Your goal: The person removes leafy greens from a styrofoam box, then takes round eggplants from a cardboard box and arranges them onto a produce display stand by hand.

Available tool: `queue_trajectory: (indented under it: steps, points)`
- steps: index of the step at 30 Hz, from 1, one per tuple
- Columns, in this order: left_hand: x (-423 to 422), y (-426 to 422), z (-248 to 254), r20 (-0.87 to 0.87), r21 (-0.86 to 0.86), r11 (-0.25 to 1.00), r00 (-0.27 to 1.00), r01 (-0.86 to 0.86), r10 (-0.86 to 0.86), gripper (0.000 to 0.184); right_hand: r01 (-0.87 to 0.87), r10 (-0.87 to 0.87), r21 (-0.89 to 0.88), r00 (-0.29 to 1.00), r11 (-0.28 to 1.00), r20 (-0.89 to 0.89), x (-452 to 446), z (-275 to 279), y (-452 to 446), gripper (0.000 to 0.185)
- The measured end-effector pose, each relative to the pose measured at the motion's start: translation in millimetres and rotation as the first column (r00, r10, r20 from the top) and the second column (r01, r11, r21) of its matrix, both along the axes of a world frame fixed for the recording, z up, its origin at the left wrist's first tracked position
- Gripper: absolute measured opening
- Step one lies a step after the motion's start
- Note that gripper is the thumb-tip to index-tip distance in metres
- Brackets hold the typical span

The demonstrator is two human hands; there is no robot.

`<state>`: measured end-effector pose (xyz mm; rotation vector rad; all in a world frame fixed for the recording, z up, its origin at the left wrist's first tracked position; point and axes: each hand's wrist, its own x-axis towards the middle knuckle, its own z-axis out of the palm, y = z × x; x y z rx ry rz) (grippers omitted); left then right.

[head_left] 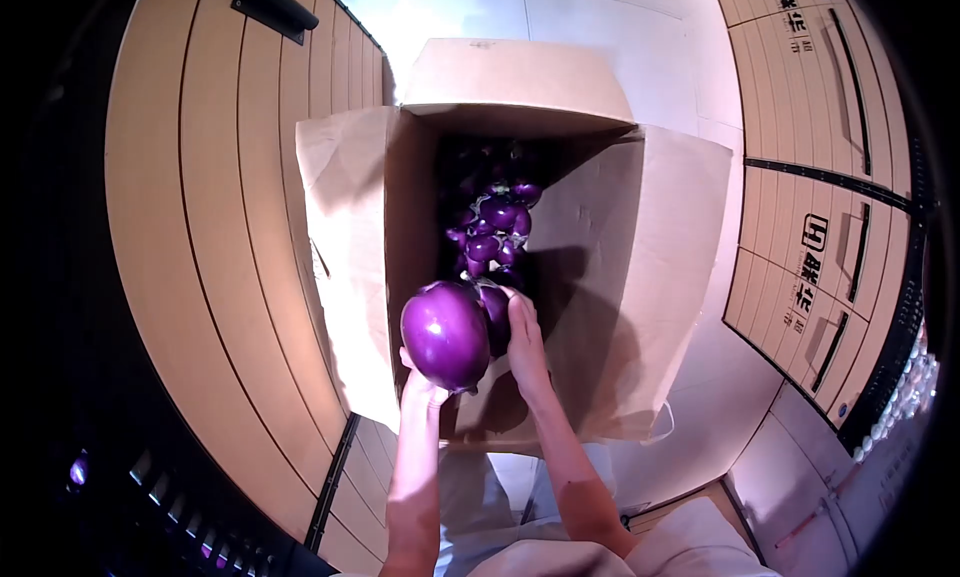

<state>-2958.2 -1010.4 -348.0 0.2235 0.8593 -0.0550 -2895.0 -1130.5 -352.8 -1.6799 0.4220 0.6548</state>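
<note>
Over the open cardboard box, my left hand is closed around the lower side of a large, glossy round eggplant; most of its fingers are hidden behind the fruit. My right hand curves against a second eggplant, whose stem end points away from me. These two eggplants are side by side and seem to touch. Deeper in the box lies a pile of purple eggplants with pale green stem caps, its far part in dark shadow.
The box's flaps are folded outward. On the left stands a wood-slat cabinet front with a black handle. To the right are panels with black lettering. Light floor tiles show beyond the box.
</note>
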Motion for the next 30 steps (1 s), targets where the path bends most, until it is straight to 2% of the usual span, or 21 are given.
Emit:
queue_trajectory:
  steps: [2, 3, 4, 6, 8, 10, 11, 12, 14, 16, 17, 19, 23, 25, 26, 28, 30]
  points:
    - [0.0, 1.2, 2.3, 0.008, 0.002, 1.0, 1.0, 0.008, -0.008, 0.076, 0.159, -0.15, 0.211, 0.987, 0.965, -0.058, 14.1, 15.3, 3.8, 0.049]
    - [-1.1, 2.5, 3.4, 0.011, 0.007, 1.0, 1.0, 0.009, -0.009, 0.075, 0.124, -0.092, 0.331, 0.99, 0.936, -0.11, 24.6, 29.6, 1.9, 0.06]
    - [-3.8, 2.7, 4.3, 0.007, 0.012, 1.0, 1.0, 0.011, -0.011, 0.074, 0.215, -0.135, 0.398, 0.967, 0.892, -0.218, 28.1, 29.5, 0.0, 0.059]
    - [-9.2, 3.7, 5.0, -0.008, 0.025, 1.0, 1.0, 0.016, -0.016, 0.071, 0.219, -0.198, 0.279, 0.975, 0.935, -0.1, 45.6, 7.8, -6.9, 0.057]
    - [-17.7, 2.7, 5.7, -0.032, 0.036, 0.999, 0.999, 0.015, -0.014, 0.069, 0.445, -0.436, 0.164, 0.896, 0.881, -0.087, 69.6, -58.4, 0.4, 0.047]
    - [-28.0, 2.2, 4.7, -0.062, 0.06, 0.998, 0.998, 0.024, -0.02, 0.067, 0.36, -0.362, -0.122, 0.932, 0.925, 0.009, 98.4, -188.9, 5.8, 0.039]
    - [-33.8, 1.7, 3.4, -0.079, 0.075, 0.997, 0.997, 0.03, -0.024, 0.066, 0.255, -0.222, -0.313, 0.965, 0.915, 0.137, 120.2, -208.5, 12.8, 0.039]
    - [-42.1, 1.6, 2.6, -0.1, 0.086, 0.996, 0.995, 0.032, -0.024, 0.065, 0.165, -0.056, -0.501, 0.973, 0.849, 0.225, 136.9, -228.1, 18.0, 0.041]
    - [-57.7, 2.1, -2.5, -0.152, 0.112, 0.992, 0.988, 0.056, -0.039, 0.063, 0.019, 0.219, -0.795, 0.957, 0.607, 0.189, 172.3, -281.5, 20.8, 0.054]
    - [-71.8, 1.4, -6.5, -0.206, 0.132, 0.989, 0.978, 0.066, -0.038, 0.061, 0.05, 0.262, -0.84, 0.939, 0.54, 0.224, 193.0, -322.9, 26.0, 0.071]
    - [-76.1, 0.2, -9.6, -0.234, 0.136, 0.988, 0.971, 0.071, -0.037, 0.06, 0.033, 0.262, -0.837, 0.942, 0.547, 0.209, 196.2, -333.0, 31.2, 0.071]
    - [-84.3, -2.5, -13.4, -0.281, 0.133, 0.989, 0.959, 0.069, -0.029, 0.058, -0.144, 0.253, -0.789, 0.967, 0.597, 0.015, 205.1, -336.6, 32.2, 0.088]
    - [-90.8, -6.1, -16.4, -0.325, 0.136, 0.988, 0.945, 0.077, -0.029, 0.054, -0.182, 0.314, -0.818, 0.949, 0.545, -0.002, 199.2, -366.4, 36.9, 0.1]
    - [-92.5, -7.6, -9.8, -0.321, 0.145, 0.986, 0.946, 0.086, -0.035, 0.051, 0.019, 0.25, -0.838, 0.95, 0.546, 0.184, 196.1, -366.3, 44.3, 0.098]
    - [-93.3, -9.9, -4.7, -0.317, 0.155, 0.984, 0.948, 0.086, -0.033, 0.05, 0.02, 0.255, -0.833, 0.948, 0.553, 0.192, 194.9, -358.3, 50.1, 0.098]
    - [-94.6, -17.7, 4.6, -0.301, 0.165, 0.983, 0.953, 0.079, -0.026, 0.048, 0.089, 0.068, -0.786, 0.984, 0.611, 0.164, 174.3, -327.2, 47.2, 0.092]
    - [-95.1, -29.4, 21.7, -0.241, 0.19, 0.98, 0.97, 0.061, -0.014, 0.046, 0.141, -0.065, -0.596, 0.987, 0.79, 0.147, 157.3, -244.1, 46.3, 0.085]
